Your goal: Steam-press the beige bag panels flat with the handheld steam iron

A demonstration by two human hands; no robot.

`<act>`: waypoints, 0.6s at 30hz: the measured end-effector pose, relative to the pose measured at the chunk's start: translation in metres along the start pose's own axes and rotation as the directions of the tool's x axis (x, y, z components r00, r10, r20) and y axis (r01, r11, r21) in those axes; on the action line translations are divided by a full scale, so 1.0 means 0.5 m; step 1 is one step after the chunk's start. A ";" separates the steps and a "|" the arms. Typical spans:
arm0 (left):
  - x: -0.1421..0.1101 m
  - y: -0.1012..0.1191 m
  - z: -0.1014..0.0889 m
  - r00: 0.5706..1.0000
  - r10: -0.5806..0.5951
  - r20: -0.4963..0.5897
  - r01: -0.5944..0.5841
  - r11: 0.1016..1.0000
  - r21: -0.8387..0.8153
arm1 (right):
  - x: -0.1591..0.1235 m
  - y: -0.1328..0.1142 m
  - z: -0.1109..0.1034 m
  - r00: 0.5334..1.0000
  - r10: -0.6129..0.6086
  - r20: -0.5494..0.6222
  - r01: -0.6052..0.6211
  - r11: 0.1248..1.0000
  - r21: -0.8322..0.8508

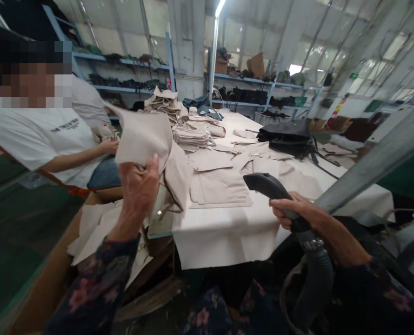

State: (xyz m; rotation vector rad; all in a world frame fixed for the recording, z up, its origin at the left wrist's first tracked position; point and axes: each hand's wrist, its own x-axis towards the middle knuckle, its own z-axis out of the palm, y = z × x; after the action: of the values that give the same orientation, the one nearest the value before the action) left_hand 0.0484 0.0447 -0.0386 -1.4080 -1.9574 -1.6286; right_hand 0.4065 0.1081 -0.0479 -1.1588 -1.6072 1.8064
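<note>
One beige cloth panel (140, 137) rises from our left hand (137, 190), lifted above the near corner of the table, with its lower folds draping down to the right of our wrist. Our left thumb and fingers are pressed together, pinching the cloth, though the fabric hides part of the hold. Our right hand (290, 209) wraps closed around the grip of a black handheld steamer (266, 186), which looks to be the tool here. Its nose points up and left, well apart from the cloth, and a thick ribbed hose (318, 274) drops from it past our dark floral sleeve (95, 288).

We judge that a pinch near the panel's edge works best, letting the cloth's own weight draw the folds straight while our fingers stay clear of the steamer head.

Just beyond, more beige panels (217, 186) lie flat on the white-covered table (228, 242), and folded stacks of cloth (192, 138) rise further along it. A black bag (285, 137) sits toward the far end. To our left, a cardboard box (50, 274) holds loose pale cloth pieces (98, 228). Beside it, a co-worker (43, 135) in a white T-shirt rests one hand (109, 146) on a bundle of cloth. Blue metal shelves (123, 63) holding dark goods line the far wall.
</note>
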 end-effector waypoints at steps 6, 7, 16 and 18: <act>0.045 0.104 0.055 0.824 0.344 0.451 -0.507 0.803 0.314 | -0.059 0.078 -0.041 1.000 0.003 0.027 -0.004 0.999 0.053; 0.013 0.106 0.086 0.742 0.369 0.560 -0.608 0.723 0.328 | -0.069 0.089 -0.043 1.000 0.011 0.022 -0.013 0.998 0.061; -0.316 0.001 0.245 0.541 0.452 0.709 -0.733 0.667 0.134 | -0.145 0.148 -0.058 0.998 0.057 -0.020 -0.056 0.998 0.042; -0.343 -0.027 0.233 0.621 0.486 0.615 -0.665 0.742 0.084 | -0.144 0.157 -0.062 0.997 0.072 -0.013 -0.071 0.997 0.018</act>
State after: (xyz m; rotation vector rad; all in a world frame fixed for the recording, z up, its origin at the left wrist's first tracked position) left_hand 0.1698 0.0572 -0.2066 -2.2450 -1.5854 -0.6085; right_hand 0.4859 0.0518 -0.1014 -1.2325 -1.5579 1.8496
